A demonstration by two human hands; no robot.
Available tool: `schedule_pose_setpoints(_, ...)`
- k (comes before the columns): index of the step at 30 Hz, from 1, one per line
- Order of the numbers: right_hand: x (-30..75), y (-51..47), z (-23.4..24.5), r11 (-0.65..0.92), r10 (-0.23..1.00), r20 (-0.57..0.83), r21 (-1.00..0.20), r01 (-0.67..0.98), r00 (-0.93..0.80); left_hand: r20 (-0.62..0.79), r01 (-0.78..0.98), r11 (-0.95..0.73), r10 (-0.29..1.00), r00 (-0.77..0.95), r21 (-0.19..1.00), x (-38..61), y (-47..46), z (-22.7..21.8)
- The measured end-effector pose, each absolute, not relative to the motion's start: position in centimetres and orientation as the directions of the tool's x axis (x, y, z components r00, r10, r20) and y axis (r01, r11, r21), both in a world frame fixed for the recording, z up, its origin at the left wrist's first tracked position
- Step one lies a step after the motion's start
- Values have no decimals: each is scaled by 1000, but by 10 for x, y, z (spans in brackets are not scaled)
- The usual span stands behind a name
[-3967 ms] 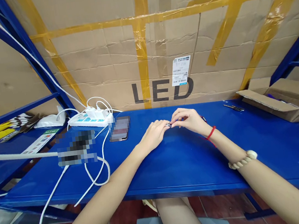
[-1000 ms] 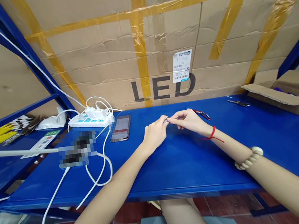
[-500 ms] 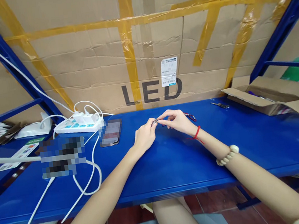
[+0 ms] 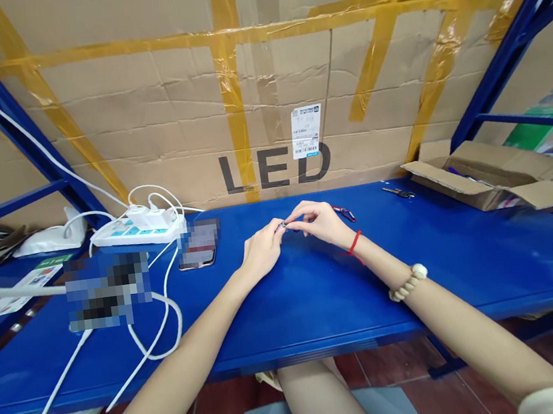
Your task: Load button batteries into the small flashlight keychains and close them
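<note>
Over the middle of the blue table (image 4: pixel 308 304), both hands meet at a small shiny metal ring (image 4: pixel 283 225). My left hand (image 4: pixel 263 249) is closed, with the ring between thumb and forefinger. From the other side, my right hand (image 4: pixel 319 223) pinches at the ring with its thumb and fingertips. The ring is too small and too covered by fingers to make out its finer shape. Just behind my right hand lies a red and dark carabiner (image 4: pixel 345 213), partly hidden by the hand. Farther right, keys (image 4: pixel 398 193) rest on the table.
A phone (image 4: pixel 199 243) lies left of my hands. Beyond it are a white power strip (image 4: pixel 136 232) with plugs and loose white cables (image 4: pixel 177 323). An open cardboard box (image 4: pixel 485 183) stands at the right. A large carton (image 4: pixel 171 132) walls off the back.
The whole view has shifted slightly, so the scene sits a little farther left. Both hands stay together at the metal ring, with only a slight change in the fingers.
</note>
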State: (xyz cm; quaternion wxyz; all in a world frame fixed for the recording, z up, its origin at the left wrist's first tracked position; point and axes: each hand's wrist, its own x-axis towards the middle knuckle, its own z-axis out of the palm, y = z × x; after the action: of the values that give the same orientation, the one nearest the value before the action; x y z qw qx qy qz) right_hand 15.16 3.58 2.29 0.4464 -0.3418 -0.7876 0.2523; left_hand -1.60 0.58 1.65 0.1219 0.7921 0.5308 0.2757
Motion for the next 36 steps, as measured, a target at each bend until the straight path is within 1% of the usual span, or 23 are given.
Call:
schedule_pose_setpoints(5,154,37,23,641,765,536,-689,338,-358,333,750,-449,888,316,485,-16,9,13)
schedule_pose_setpoints(12,159,40,21,680,729,552,-653,334,-405,367,687,-546,836,408,480,-17,16,3)
schedule_pose_setpoints(21,161,40,20,693,718,553,-627,357,-422,337,679,-544,839,428,492,-18,12,4)
schedule_pose_setpoints(29,160,40,20,665,743,529,-658,354,-411,367,665,-570,821,438,482,-18,11,2)
schedule_pose_setpoints(36,160,42,18,660,745,528,-669,341,-408,347,700,-547,836,425,460,-18,10,4)
